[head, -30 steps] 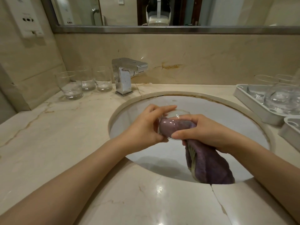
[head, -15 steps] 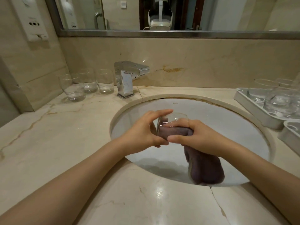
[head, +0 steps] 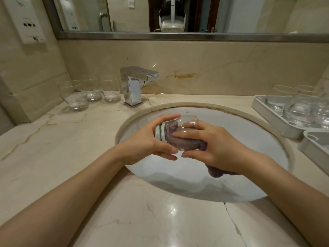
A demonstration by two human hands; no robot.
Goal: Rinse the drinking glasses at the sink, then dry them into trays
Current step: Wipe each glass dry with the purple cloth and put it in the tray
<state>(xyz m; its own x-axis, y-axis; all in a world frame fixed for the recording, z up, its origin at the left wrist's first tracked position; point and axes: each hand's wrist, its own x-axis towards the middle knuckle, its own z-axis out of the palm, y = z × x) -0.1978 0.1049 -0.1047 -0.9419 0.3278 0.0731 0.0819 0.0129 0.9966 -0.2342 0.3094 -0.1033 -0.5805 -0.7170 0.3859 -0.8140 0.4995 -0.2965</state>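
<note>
Over the white sink basin (head: 231,132) my left hand (head: 147,141) grips a clear drinking glass (head: 185,123) lying on its side, base toward the left. A purple cloth (head: 173,138) is stuffed inside the glass. My right hand (head: 213,145) grips the cloth at the glass mouth, fingers lying over the glass wall; the cloth's tail hangs below that hand. Three more glasses (head: 92,93) stand upright on the counter left of the tap. At the right, a grey tray (head: 272,113) holds several glasses.
The chrome tap (head: 135,84) stands at the basin's back left. A second grey tray (head: 315,148) sits at the right edge, in front of the first. The marble counter (head: 71,148) runs around the basin, with a mirror and wall above.
The glass has been turned from tilted upright to lying on its side, base left. The cloth has been pushed deeper in, so less of it hangs below my right hand.
</note>
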